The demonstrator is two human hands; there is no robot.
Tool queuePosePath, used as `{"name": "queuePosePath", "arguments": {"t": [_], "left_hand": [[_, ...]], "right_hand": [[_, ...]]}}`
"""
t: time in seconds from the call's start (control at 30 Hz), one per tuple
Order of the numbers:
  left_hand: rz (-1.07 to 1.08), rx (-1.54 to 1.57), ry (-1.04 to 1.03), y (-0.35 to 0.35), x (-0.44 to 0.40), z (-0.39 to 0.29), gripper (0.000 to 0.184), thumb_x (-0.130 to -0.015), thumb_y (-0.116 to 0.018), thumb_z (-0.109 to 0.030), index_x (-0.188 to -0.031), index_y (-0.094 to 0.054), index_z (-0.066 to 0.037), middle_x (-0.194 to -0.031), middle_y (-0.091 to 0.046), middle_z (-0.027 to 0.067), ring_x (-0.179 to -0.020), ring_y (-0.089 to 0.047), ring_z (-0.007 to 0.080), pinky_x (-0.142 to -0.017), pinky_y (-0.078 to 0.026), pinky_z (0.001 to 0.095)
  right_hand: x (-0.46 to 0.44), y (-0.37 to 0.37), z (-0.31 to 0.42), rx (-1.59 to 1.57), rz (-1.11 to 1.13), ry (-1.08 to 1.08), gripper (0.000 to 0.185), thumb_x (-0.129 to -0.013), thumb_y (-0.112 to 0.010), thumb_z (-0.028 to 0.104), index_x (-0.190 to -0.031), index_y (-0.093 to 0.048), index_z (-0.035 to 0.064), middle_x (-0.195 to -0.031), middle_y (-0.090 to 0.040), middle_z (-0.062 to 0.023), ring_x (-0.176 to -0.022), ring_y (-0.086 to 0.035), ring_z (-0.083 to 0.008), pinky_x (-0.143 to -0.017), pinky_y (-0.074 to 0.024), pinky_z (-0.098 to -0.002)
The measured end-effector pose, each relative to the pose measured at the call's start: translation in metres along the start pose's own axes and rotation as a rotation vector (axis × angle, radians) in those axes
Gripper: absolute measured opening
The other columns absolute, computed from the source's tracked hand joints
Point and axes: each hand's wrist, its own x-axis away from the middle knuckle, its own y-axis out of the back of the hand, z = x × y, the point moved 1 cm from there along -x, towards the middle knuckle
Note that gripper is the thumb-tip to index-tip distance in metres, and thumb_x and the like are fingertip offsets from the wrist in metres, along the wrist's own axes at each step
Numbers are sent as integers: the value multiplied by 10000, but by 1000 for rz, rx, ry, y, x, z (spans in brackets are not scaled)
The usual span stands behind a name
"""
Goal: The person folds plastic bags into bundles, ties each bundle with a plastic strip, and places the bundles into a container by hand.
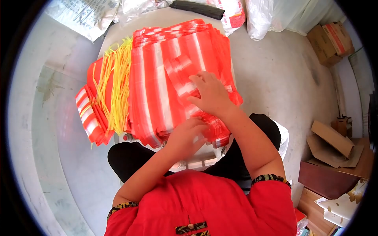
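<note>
A thick stack of red-and-white striped plastic bags (157, 86) lies in front of me. On top, a narrow folded bag (179, 70) runs slantwise toward my right hand (210, 93). That hand rests over its right part, fingers apart and thumb pointing left. My left hand (186, 137), smeared by motion, is at the near edge of the stack beside crumpled red plastic. Whether its fingers hold any of it is unclear. Left of the stack hangs a bundle of yellow ties (118, 86), with folded striped bags (91, 118) beyond it.
A dark rolled item (197, 9) and white plastic bags (260, 17) lie at the far side. Cardboard boxes stand at the upper right (330, 43) and the lower right (332, 145). The pale tabletop (151, 17) shows behind the stack.
</note>
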Motion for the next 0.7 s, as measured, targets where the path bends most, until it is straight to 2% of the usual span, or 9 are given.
{"name": "queuePosePath", "arguments": {"t": [0.03, 0.13, 0.23, 0.33, 0.4, 0.53, 0.7], "left_hand": [[3, -22, -38, -1, 0, 2, 467, -806, -783, -125, -1239, -641, -25, -1328, -594, 179, -1220, -592, 375, -1031, -493, 451], [-128, -19, 134, 0, 3, -6, 509, -806, -773, -81, -1286, -611, -32, -1325, -573, 206, -1246, -553, 400, -1040, -474, 468], [-333, -116, 199, 4, -6, -11, 645, -789, -789, -97, -1385, -548, -43, -1420, -501, 249, -1310, -499, 436, -1095, -434, 480], [-211, -264, 191, -5, -7, 6, 760, -779, -803, -141, -1461, -479, -48, -1514, -410, 284, -1394, -420, 464, -1151, -380, 507], [-215, -316, 166, -10, -6, 7, 740, -781, -808, -216, -1438, -516, -39, -1518, -419, 268, -1410, -397, 468, -1157, -351, 547], [-210, -401, 112, -13, -6, 8, 712, -794, -806, -300, -1409, -552, -49, -1534, -408, 271, -1444, -356, 474, -1173, -301, 612], [-133, -385, 5, 0, 5, 9, 598, -854, -770, -286, -1384, -577, -88, -1524, -468, 169, -1444, -401, 412, -1152, -340, 616]], "right_hand": [[1, -2, -1, 5, -6, -5, 641, -798, -800, 290, -1349, -580, 48, -1434, -517, -221, -1263, -544, -400, -1029, -481, -467], [2, -3, -2, 3, -4, -39, 740, -791, -806, 290, -1424, -515, 39, -1498, -456, -237, -1343, -492, -415, -1086, -455, -465], [4, -1, 0, -35, 22, -87, 810, -791, -808, 296, -1477, -463, 36, -1510, -446, -250, -1360, -490, -417, -1101, -450, -466], [1, -1, -3, -85, 43, -118, 862, -787, -812, 311, -1511, -429, 43, -1517, -441, -253, -1349, -507, -419, -1090, -459, -468], [-2, 4, 1, -145, 100, -180, 885, -784, -817, 321, -1523, -416, 46, -1510, -447, -257, -1328, -528, -421, -1081, -465, -466], [-1, -3, 1, -64, 53, -138, 939, -785, -817, 315, -1566, -355, 74, -1490, -478, -257, -1321, -539, -427, -1071, -474, -462], [-6, -5, 2, -175, 118, -162, 973, -785, -809, 257, -1599, -294, 117, -1502, -513, -212, -1325, -549, -403, -1062, -481, -463]]}}
